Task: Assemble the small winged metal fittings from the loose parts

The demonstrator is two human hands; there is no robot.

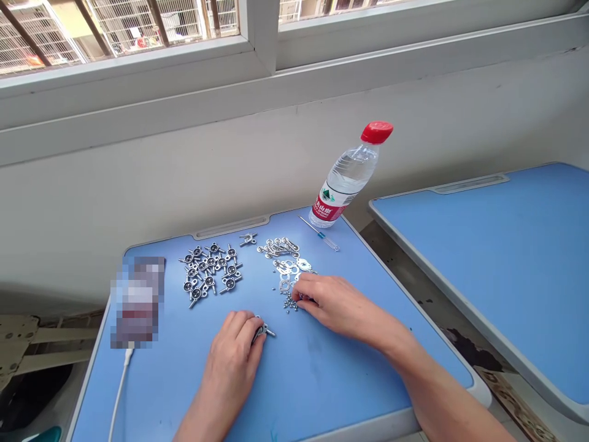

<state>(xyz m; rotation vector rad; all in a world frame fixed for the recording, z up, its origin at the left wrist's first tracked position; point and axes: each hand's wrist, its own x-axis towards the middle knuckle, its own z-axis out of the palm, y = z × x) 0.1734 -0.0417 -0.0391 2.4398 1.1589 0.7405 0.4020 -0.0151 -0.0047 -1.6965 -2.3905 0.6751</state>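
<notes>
My left hand (232,350) grips a small metal cross-shaped part (264,331) on the blue desktop (294,393). My right hand (334,305) rests its fingertips at a small pile of tiny screws (289,302), and whether they hold one is hidden. Beyond them lie loose metal rings and washers (289,270), with a row of flat metal plates (278,247) behind. To the left sits a cluster of several dark-centred metal cross-shaped parts (209,273). One more such part (247,239) lies alone near the far edge.
A small blue-handled screwdriver (319,234) and a red-capped water bottle (346,175) stand at the far edge. A blurred phone (137,302) with a white cable (120,393) lies at left. A second blue desk (483,270) stands to the right, below a window.
</notes>
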